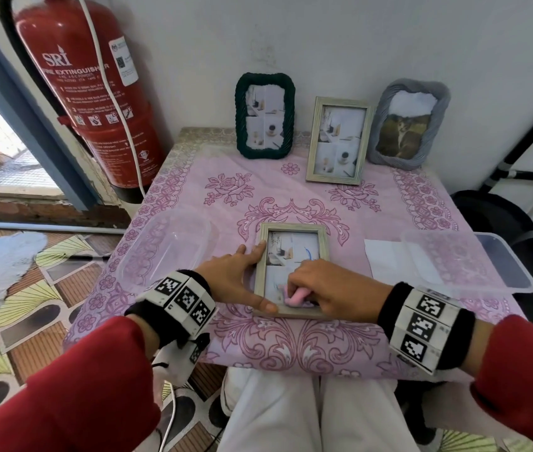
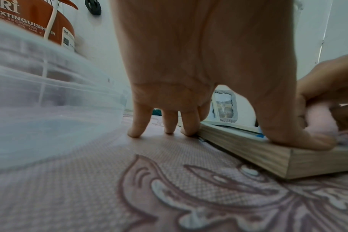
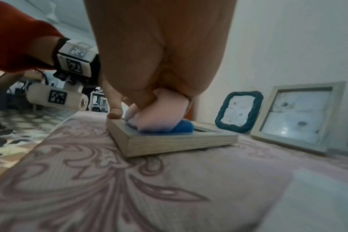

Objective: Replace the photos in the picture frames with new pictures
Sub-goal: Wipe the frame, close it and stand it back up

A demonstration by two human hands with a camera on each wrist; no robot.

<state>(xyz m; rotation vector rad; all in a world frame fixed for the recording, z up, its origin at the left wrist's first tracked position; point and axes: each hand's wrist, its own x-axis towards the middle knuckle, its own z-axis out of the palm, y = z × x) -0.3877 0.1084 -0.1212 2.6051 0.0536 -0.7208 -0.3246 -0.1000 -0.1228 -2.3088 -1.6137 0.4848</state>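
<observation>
A light wooden picture frame (image 1: 291, 228) lies flat, glass up, on the pink flowered tablecloth (image 1: 226, 203) near the front edge. My left hand (image 1: 235, 272) steadies it with straight fingers: the index finger runs along its left side and the thumb presses its near left corner (image 2: 248, 150). My right hand (image 1: 323, 288) grips a pink cloth (image 1: 296, 296) with a blue part (image 3: 183, 126) and presses it on the lower half of the glass. A blue mark shows on the glass higher up. The cloth (image 3: 161, 113) sits inside the frame's rim (image 3: 169, 142).
Three frames stand at the back by the wall: dark green (image 1: 265, 115), light wood (image 1: 338, 140), grey (image 1: 406, 125). A clear plastic tub (image 1: 164, 252) sits left of the hands, another (image 1: 467, 259) at right beside white paper (image 1: 385, 259). A red fire extinguisher (image 1: 89, 93) hangs at left.
</observation>
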